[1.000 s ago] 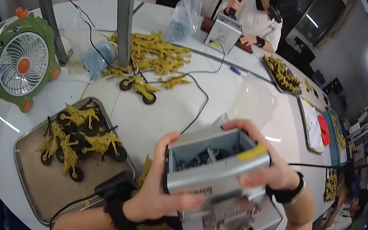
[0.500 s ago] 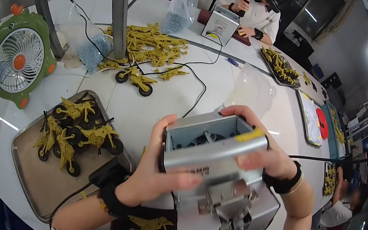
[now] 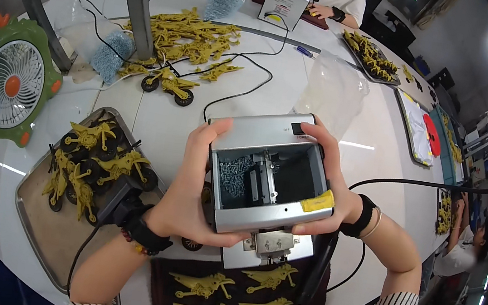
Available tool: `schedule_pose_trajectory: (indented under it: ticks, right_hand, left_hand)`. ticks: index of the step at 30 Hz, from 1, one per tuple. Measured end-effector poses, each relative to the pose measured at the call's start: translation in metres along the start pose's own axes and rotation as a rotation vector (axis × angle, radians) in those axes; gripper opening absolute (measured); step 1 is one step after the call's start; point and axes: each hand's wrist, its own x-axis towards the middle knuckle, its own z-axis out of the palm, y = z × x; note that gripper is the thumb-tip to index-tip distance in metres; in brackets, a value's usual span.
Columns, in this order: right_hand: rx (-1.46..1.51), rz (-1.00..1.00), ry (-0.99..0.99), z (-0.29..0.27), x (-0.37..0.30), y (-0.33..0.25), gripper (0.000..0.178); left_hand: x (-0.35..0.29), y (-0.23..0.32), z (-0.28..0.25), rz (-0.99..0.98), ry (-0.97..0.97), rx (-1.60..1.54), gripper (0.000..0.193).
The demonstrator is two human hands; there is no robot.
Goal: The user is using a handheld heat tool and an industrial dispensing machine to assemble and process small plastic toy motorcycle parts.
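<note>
Between both hands is a silver screw feeder (image 3: pixel 259 134), an open-topped metal box with small screws (image 3: pixel 233 176) heaped in its left side and yellow tape on its near right corner. My left hand (image 3: pixel 188 185) is wrapped round its left side, the thumb along the near edge. Round the right side closes my right hand (image 3: pixel 331 194), with fingers at the far and near corners. Below the feeder, yellow toy motorbike body halves (image 3: pixel 200 284) lie on a dark mat (image 3: pixel 163 295). A black electric screwdriver (image 3: pixel 318 268) rests at the mat's right side. Whether the feeder touches the table is hidden.
At left, a metal tray (image 3: pixel 29 237) holds several yellow toy motorbikes (image 3: pixel 119 162). Beyond stand a green fan (image 3: pixel 12 86), a heap of yellow parts (image 3: pixel 186 33) and bags of screws (image 3: pixel 223 4). A black cord (image 3: pixel 428 185) runs off right. A co-worker (image 3: pixel 348 1) sits across the table.
The feeder has tilted in my hands, so its inside and the screws now show. More of the mat and its yellow parts is uncovered. My view has shifted slightly.
</note>
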Motion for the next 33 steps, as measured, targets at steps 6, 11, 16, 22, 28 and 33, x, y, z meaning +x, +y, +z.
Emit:
schedule_pose_trajectory:
  ticks: [6, 11, 16, 22, 28, 33]
  right_hand:
    - [-0.006, -0.086, 0.014, 0.01, -0.003, 0.02, 0.123]
    - [-0.171, -0.12, 0.031, 0.006, -0.016, 0.011, 0.12]
    - [-0.27, -0.202, 0.094, 0.009, -0.024, 0.007, 0.113]
    - [-0.139, -0.144, 0.104, 0.003, -0.036, 0.016, 0.094]
    - [-0.11, -0.006, 0.023, -0.005, -0.038, 0.005, 0.078]
    - [-0.3, -0.047, 0.178, -0.007, -0.04, -0.006, 0.091]
  left_hand:
    - [0.002, -0.012, -0.01, -0.052, -0.05, 0.109, 0.124]
    - [0.003, -0.005, -0.009, -0.089, -0.139, 0.177, 0.123]
    - [0.007, -0.003, -0.004, -0.084, -0.187, -0.019, 0.129]
    - [0.004, 0.001, 0.015, -0.209, -0.124, -0.032, 0.136]
    - [0.002, 0.006, 0.027, -0.225, -0.017, 0.018, 0.139]
    - [0.0, 0.013, 0.024, -0.381, 0.011, -0.081, 0.135]
